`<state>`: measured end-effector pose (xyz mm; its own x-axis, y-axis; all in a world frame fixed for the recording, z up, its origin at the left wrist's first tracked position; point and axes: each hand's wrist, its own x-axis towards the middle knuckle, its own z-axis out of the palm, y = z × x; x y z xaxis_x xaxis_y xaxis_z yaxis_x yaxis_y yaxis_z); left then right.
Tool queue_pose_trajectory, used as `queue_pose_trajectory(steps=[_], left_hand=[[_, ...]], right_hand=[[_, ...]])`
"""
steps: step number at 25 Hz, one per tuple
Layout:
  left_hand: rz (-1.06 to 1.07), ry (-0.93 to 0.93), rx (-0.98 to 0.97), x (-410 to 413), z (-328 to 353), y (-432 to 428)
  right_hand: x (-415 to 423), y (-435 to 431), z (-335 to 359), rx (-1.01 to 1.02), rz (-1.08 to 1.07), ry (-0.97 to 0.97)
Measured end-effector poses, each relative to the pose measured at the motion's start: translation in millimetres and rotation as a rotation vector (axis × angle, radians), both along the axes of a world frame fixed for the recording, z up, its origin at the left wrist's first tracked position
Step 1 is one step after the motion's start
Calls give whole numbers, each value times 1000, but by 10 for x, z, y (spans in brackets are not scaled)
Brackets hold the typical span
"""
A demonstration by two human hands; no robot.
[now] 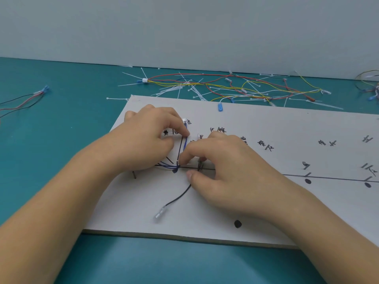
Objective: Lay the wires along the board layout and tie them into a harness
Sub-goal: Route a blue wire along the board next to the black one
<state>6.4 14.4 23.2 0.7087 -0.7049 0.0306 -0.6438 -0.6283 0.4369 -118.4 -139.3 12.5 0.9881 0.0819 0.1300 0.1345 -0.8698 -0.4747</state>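
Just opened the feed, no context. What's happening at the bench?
A person is laying wires on the marked white board with both bare hands. The left hand pinches the blue wire along a drawn branch line; the right hand holds the black wire near the junction, its sleeved terminal trailing loose towards the near edge. Spare loose wires and white cable ties lie on the teal table behind the board. No tie is visible on the routed wires yet.

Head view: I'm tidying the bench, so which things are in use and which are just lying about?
In use: board, blue wire in the left hand, black wire under the right hand.
Lying about: loose cable ties, tangle of coloured wires, red and black wires at left.
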Motion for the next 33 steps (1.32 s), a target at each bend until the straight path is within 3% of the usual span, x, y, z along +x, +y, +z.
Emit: queue_pose_trajectory(steps=[9,21,26,33], left_hand=[[-63,7,31,50,-11,73],[-107,94,-158,146,94,276],[-156,173,-29,88,192,354],[-46,238,112,46,192,321]], right_hand=[[34,13,-7,-2,-8,20],[41,-3,-22,45,-44,-49],[40,-13,-18,50,-70,-45],[34,-5,-22,57,-73,-44]])
